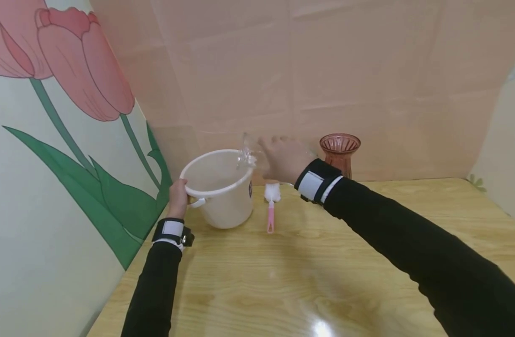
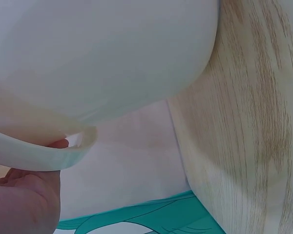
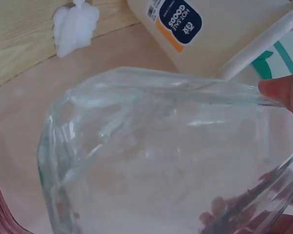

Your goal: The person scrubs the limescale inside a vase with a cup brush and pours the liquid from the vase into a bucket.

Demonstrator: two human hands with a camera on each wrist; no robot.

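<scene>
Two hands are busy here, so starting at the fingers: the right hand (image 1: 284, 159) has its fingers curled round a clear glass vase (image 3: 156, 156), tipped over on its side with the mouth hanging just over the rim of the white plastic bucket (image 1: 218, 187) near the middle of the head view. In the right wrist view you can see a fingertip (image 3: 281, 92) pressed on the glass at the right edge, and more fingers show through from behind it. The left hand (image 1: 178, 197) grips the bucket's rim on its left side, by the handle mount, thumb (image 2: 24, 197) tucked under the lip in the left wrist view. The bucket stands on the wooden table (image 1: 308, 281), close to the tulip-painted wall panel (image 1: 59, 154) filling the left of the frame. What could go wrong, imo: wet-looking glass held one-handed sideways could slip and knock the rim, and whatever comes out could miss if the mouth drifts right, since it only just clears the edge. I can't tell whether anything is actually flowing. Around it: a pink-handled bottle brush (image 1: 271, 206) lies on the table just right of the bucket, under the tipped glass, so a spill lands right on it. A reddish ribbed glass vase (image 1: 340, 152) stands behind the right wrist, close enough that swinging the arm back could clip it.
</scene>
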